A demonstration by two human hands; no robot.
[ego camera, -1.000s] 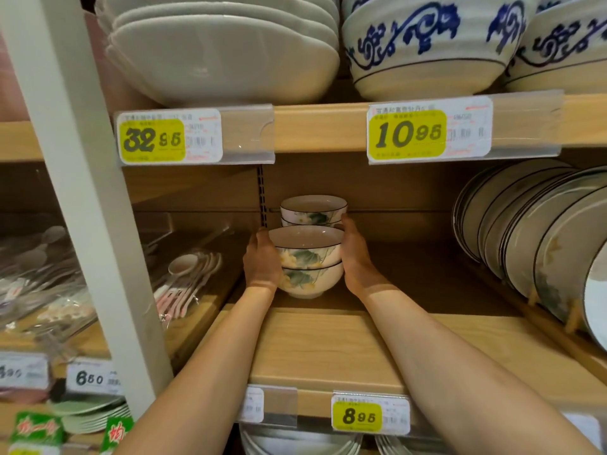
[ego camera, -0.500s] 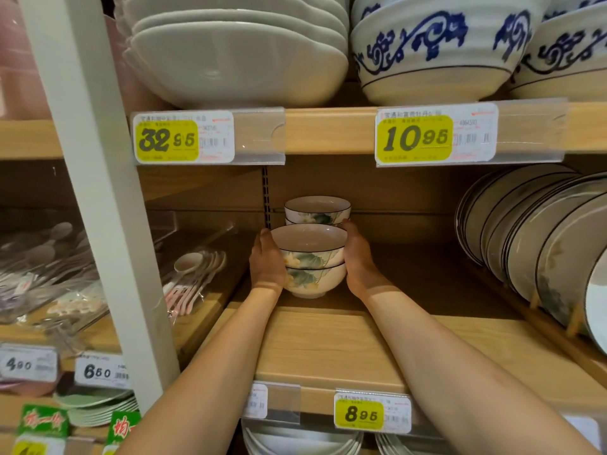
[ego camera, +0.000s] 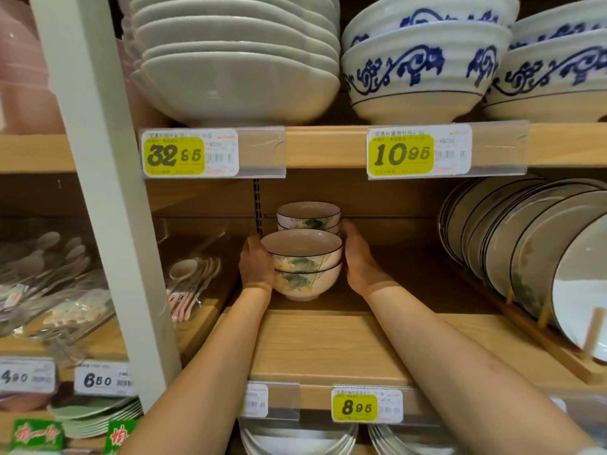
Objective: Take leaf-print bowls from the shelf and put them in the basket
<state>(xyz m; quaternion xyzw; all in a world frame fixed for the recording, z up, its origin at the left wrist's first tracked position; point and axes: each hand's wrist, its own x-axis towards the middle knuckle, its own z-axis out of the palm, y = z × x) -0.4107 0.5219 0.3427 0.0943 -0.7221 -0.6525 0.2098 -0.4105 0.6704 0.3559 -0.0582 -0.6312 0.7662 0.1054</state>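
Two stacked leaf-print bowls (ego camera: 303, 267) with dark rims stand deep on the middle wooden shelf (ego camera: 328, 343). My left hand (ego camera: 256, 266) grips the stack's left side and my right hand (ego camera: 356, 257) grips its right side, fingers curled round the bowls. Behind them stands a second stack of leaf-print bowls (ego camera: 308, 216) against the shelf's back. No basket is in view.
Upright leaf-print plates (ego camera: 525, 244) fill a wooden rack on the right. Packed spoons (ego camera: 190, 284) lie to the left, past a white post (ego camera: 108, 205). Large white bowls (ego camera: 236, 60) and blue-patterned bowls (ego camera: 423, 70) sit on the shelf above, close overhead.
The view has shifted slightly. Both hands stay on the front stack of bowls, which sits in about the same place on the shelf.
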